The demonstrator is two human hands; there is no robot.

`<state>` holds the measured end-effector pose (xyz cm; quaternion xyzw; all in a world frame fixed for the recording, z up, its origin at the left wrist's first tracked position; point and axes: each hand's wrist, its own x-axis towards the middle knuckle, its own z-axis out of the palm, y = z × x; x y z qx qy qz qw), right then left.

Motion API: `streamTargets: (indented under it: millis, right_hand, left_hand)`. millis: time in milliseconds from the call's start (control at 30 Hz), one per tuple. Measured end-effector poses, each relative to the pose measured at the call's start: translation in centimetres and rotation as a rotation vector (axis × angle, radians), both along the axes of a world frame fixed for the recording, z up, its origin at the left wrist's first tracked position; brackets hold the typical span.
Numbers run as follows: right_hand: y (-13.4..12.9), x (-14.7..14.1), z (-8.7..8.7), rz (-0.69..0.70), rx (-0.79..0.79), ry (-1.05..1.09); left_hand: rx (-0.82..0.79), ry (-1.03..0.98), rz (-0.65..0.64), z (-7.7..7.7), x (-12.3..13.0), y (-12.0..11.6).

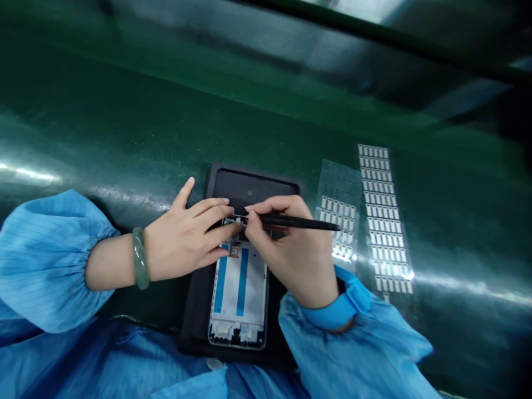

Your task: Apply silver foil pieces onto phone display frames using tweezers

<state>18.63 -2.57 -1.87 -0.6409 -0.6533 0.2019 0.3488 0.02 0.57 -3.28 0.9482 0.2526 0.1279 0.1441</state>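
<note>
An opened phone frame (pixel 256 288), silvery with two blue strips and a small orange flex piece, lies in a black tray (pixel 199 310) in front of me. My left hand (pixel 189 238) rests over the frame's upper left end, fingers stretched out and thumb apart, fingertips at its top edge. In my right hand (pixel 291 244) I grip a slim black pen-like tool (pixel 303 221) between thumb and fingers. Its tip meets the top of the frame beside my left fingertips. My fingers partly hide that end, so I cannot tell what the tip touches.
To the right lie two clear sheets with rows of small pale stickers: a partly used nearer sheet (pixel 338 213) and a fuller farther sheet (pixel 384 221). Beneath everything is a shiny green work surface (pixel 103 144). A dark bar (pixel 374 33) crosses the far side.
</note>
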Motion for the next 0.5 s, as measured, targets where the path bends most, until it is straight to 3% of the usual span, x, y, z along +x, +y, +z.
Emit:
streamTargets:
  millis: [67, 233, 500]
  right_hand:
    - [0.0, 0.2, -0.2, -0.018, -0.008, 0.053]
    - [-0.1, 1.1, -1.1, -0.054, -0.115, 0.452]
    - [-0.1, 1.0, -1.0, 0.000, -0.096, 0.422]
  left_hand:
    - [-0.002, 0.005, 0.000, -0.1, 0.0, 0.0]
    - [-0.007, 0.022, 0.000, -0.2, 0.0, -0.1]
    - [-0.013, 0.023, -0.008, -0.1, 0.0, 0.0]
